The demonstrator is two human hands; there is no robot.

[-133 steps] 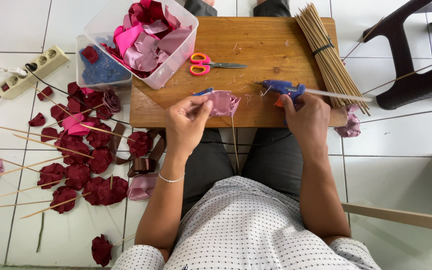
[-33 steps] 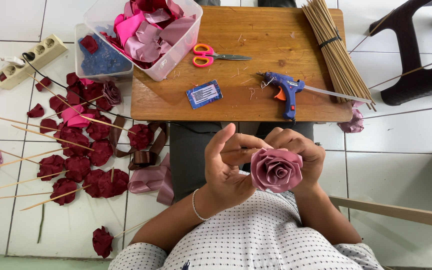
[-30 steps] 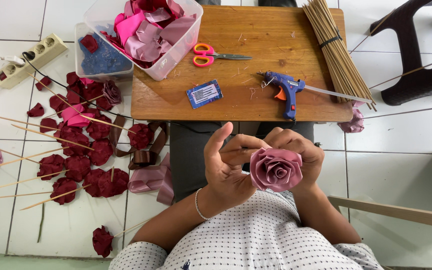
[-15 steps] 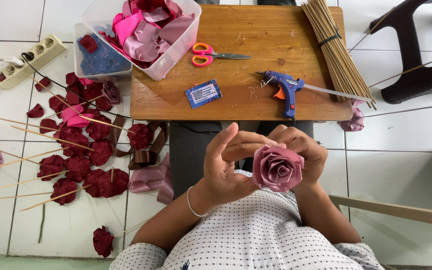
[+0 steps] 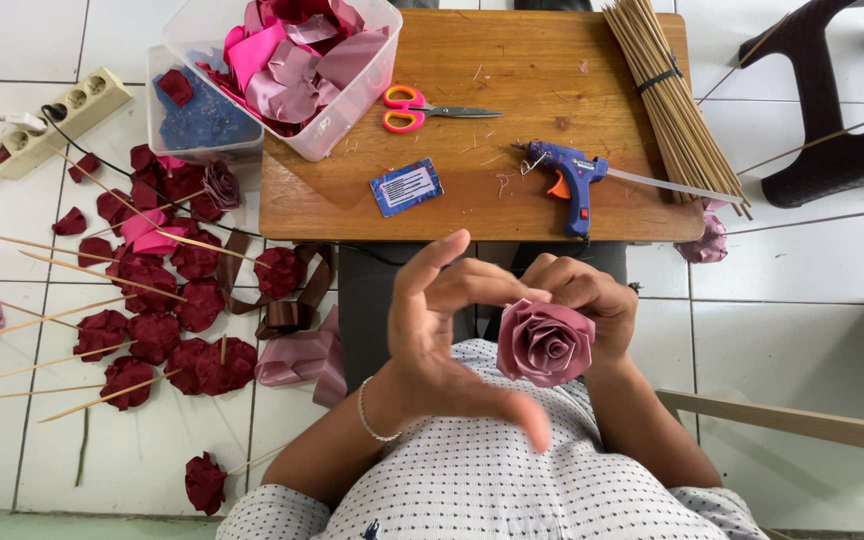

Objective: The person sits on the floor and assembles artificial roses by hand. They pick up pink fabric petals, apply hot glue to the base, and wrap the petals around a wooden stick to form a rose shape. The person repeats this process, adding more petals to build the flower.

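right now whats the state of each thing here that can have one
ribbon rose: fully rolled, held up over the lap
right hand: fingers pinching the rose from behind
left hand: open, fingertips by the rose's edge
glue gun: lying on its side on the wooden table, glue stick loaded
scissors: shut, lying flat
plastic tub: lidless, full of ribbon pieces
stick bundle: tied with a band

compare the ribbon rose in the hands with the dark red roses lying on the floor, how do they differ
The ribbon rose is dusty pink; the dark red roses are deep maroon. The ribbon rose is a single bloom held up between the left hand and right hand, facing the camera; the dark red roses lie in a heap on the tiles, several on thin sticks. Both are spiral-wound ribbon blooms.
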